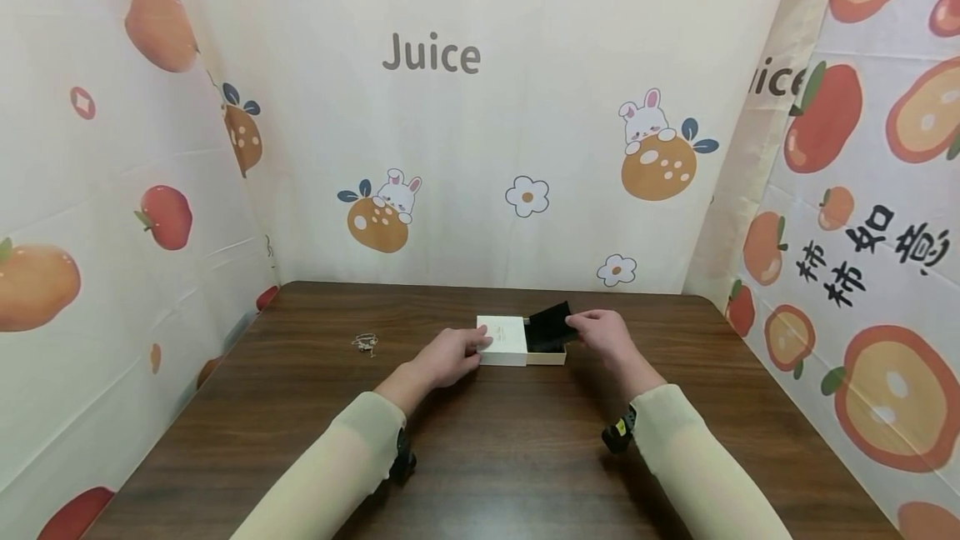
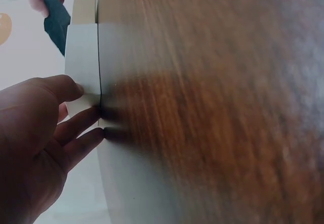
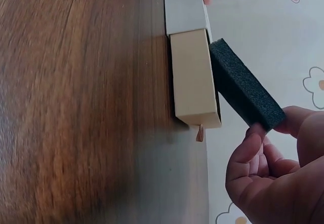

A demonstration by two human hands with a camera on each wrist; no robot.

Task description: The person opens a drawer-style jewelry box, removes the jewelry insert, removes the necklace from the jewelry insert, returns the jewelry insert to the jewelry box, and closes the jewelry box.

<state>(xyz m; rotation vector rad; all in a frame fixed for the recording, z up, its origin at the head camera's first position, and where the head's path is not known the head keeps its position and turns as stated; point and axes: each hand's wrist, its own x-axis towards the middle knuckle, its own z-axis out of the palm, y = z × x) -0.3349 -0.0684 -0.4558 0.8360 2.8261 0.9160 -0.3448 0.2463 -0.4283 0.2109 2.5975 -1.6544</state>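
A small white box sleeve (image 1: 504, 347) lies on the table, and its cream inner drawer (image 3: 191, 79) is slid partly out to the right. My left hand (image 1: 450, 355) grips the sleeve at its left end, with thumb and fingers against it in the left wrist view. Between thumb and fingers, my right hand (image 1: 606, 333) pinches a black foam pad (image 3: 248, 84). The pad is tilted, its right end raised above the drawer and its left end at the drawer by the sleeve. A small brown ribbon tab (image 3: 200, 133) sticks out from the drawer's end.
A silver chain (image 1: 366, 344), seemingly jewellery, lies in a small heap on the table to the left of my left hand. The dark wooden table (image 1: 495, 457) is bordered by fruit-printed curtains (image 1: 465, 123) at the back and both sides.
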